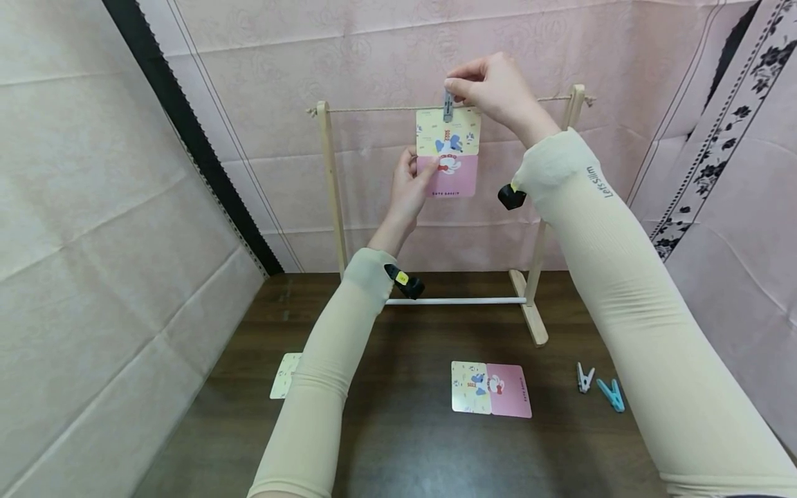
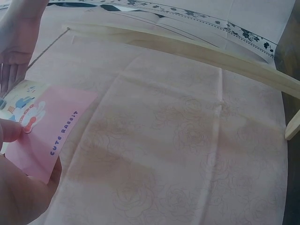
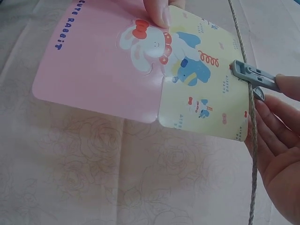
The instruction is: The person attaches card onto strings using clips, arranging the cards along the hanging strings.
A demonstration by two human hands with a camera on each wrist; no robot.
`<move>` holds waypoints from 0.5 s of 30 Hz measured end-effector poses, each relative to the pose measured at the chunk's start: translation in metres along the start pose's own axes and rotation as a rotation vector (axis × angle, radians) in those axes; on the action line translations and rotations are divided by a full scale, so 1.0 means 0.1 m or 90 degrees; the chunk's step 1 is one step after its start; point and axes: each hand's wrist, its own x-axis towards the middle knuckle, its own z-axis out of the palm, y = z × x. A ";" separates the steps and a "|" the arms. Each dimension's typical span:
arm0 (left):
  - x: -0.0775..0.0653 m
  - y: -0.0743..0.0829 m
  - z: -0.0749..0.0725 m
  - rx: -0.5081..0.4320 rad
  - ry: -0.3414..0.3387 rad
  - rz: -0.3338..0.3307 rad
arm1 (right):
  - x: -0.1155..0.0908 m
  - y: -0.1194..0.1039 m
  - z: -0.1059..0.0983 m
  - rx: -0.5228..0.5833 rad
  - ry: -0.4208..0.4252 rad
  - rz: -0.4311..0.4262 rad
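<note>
Head view has three cards: an upright card [image 1: 457, 153] at the rope [image 1: 373, 110], a second card [image 1: 491, 389] flat on the tabletop [image 1: 405, 443], and a third card [image 1: 286, 376] partly hidden by the left sleeve [image 1: 330, 373]. Clips, also three: a gray clip [image 1: 448, 107] up top, plus a pale clip [image 1: 584, 377] and a blue clip [image 1: 611, 395] just beside each other near the right sleeve [image 1: 635, 304]. One rack [image 1: 532, 315], two posts [image 1: 333, 180], one rope between them. Left grip [image 1: 407, 185] is pinching the upright card at its left edge, thumb on the front by the pink/yellow seam, so the card sits up and to the right of that grip. Right grip [image 1: 498, 83] pinches the tail of the gray clip, with the card just below it. Right wrist view shows that clip straddling the rope, front arm lying over the card's yellow end, can't tell how hard it bites though
</note>
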 end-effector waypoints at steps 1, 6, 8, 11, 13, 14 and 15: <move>0.00 0.00 0.00 -0.001 0.000 0.000 | 0.00 0.00 0.00 -0.002 -0.001 -0.001; -0.01 0.01 0.01 -0.002 -0.001 0.000 | -0.01 0.00 -0.01 -0.007 -0.007 -0.010; -0.01 0.01 0.01 -0.004 -0.001 -0.001 | -0.01 0.01 -0.02 -0.006 -0.011 -0.014; -0.01 0.01 0.01 -0.008 -0.001 -0.003 | -0.02 0.01 -0.03 0.002 -0.018 -0.017; -0.01 0.01 0.01 -0.011 -0.001 -0.004 | -0.02 0.01 -0.03 0.007 -0.021 -0.015; -0.01 0.01 0.01 -0.012 -0.001 -0.005 | -0.02 0.01 -0.03 0.008 -0.022 -0.013; -0.01 0.01 0.02 -0.012 -0.001 -0.005 | -0.02 0.01 -0.03 0.007 -0.023 -0.011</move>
